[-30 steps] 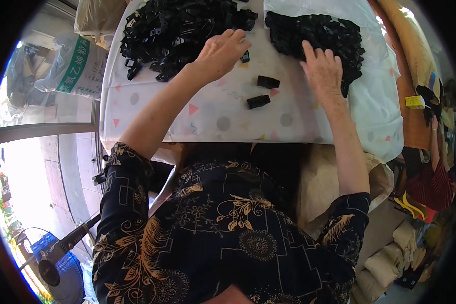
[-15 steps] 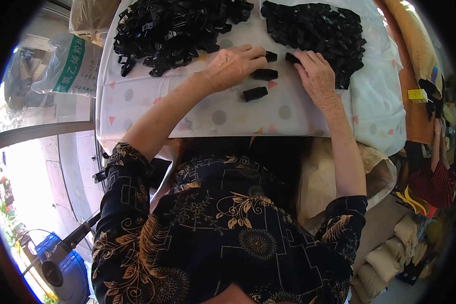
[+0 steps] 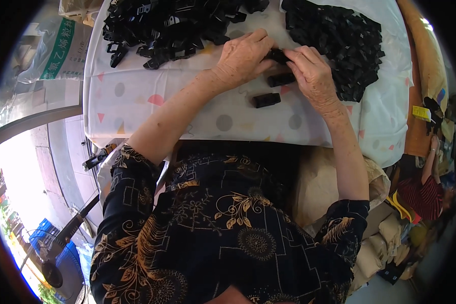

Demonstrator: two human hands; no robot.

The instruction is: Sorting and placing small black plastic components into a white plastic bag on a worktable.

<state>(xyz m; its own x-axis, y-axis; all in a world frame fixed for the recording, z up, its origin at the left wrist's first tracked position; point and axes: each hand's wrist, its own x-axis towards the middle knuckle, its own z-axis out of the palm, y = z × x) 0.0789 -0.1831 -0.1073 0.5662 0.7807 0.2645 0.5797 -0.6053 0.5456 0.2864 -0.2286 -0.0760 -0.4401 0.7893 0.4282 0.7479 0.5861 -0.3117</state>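
Observation:
Both my hands meet over the table around small black plastic parts [image 3: 277, 55]. My left hand [image 3: 244, 57] is closed, fingers curled, on the left end of these parts. From the other side, the thumb and fingers of my right hand [image 3: 311, 73] pinch the right end. Fingers cover much of what is held, so I cannot tell whether it is one part or two pressed together. Just below lies a black block-shaped part [image 3: 281, 79], close to my right thumb. Nearer to me is a similar black part [image 3: 266, 100], untouched by either hand.
A large heap of black clip-like parts [image 3: 162, 30] spreads at the back left of the patterned white tablecloth [image 3: 192, 119]. Another heap of smaller black pieces [image 3: 334, 45] lies at the right. An open sack [image 3: 316, 177] stands below the table edge. At far right is another person [image 3: 423, 192].
My right hand has moved left with its black piece and now meets my left hand, where they were apart before. The whole view has shifted slightly. The two lower parts remain on the cloth.

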